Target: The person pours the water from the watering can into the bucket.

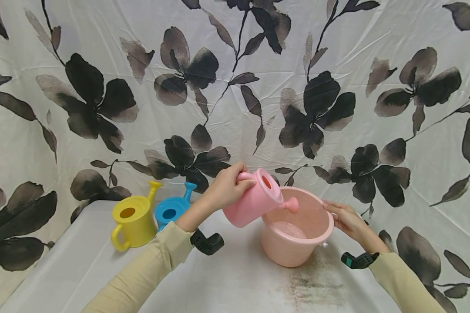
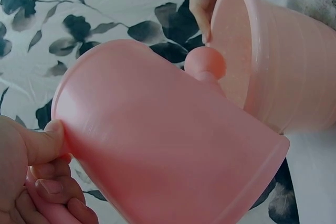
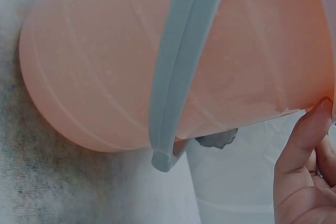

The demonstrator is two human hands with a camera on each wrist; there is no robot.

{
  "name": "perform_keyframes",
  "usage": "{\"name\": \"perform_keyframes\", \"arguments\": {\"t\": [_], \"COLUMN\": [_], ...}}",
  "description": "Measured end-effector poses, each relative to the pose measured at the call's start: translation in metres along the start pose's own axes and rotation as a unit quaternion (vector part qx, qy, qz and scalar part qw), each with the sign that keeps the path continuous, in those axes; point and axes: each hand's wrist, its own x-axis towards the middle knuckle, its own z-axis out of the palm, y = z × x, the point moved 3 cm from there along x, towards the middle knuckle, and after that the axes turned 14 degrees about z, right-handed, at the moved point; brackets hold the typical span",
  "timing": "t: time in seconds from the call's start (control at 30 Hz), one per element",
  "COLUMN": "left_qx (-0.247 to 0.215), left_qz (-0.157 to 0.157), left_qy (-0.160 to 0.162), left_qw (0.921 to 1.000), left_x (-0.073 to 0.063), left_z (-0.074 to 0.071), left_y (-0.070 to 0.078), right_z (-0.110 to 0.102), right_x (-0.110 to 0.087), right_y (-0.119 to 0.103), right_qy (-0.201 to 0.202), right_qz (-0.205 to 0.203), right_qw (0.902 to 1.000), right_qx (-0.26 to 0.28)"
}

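Note:
My left hand [image 1: 230,184] grips the handle of a pink watering can [image 1: 246,208], its fingers curled round it in the left wrist view. The can is tilted to the right, and its round spout head [image 1: 292,205] hangs over the mouth of a light pink bucket [image 1: 283,251]. No stream of water is visible from the spout. The bucket stands on the table, droplets on its inner wall. At its far right rim, my right hand [image 1: 348,221] pinches the edge between thumb and fingers. A pale grey-blue bucket handle [image 3: 184,61] hangs down the side in the right wrist view.
To the left stand a yellow watering can [image 1: 141,230] and a blue watering can [image 1: 181,203], side by side on the white table [image 1: 227,282]. Dark smudges [image 1: 317,284] mark the tabletop before the bucket. A floral cloth [image 1: 243,121] hangs behind.

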Motion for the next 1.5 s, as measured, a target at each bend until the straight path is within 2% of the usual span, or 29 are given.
{"name": "perform_keyframes", "arguments": {"t": [0.57,1.5], "left_qx": [-0.008,0.01], "left_qz": [0.006,0.026], "left_qy": [-0.004,0.001], "left_qw": [0.9999,0.9996], "left_x": [0.0021,0.0047], "left_z": [-0.001,0.0018], "left_y": [0.0038,0.0048], "right_z": [-0.0001,-0.0014], "right_x": [-0.002,0.001], "right_y": [-0.0026,-0.0006], "right_qy": [-0.005,-0.001], "right_qz": [-0.005,0.0], "right_qw": [1.0,0.9999], "right_qx": [0.0,-0.011]}}
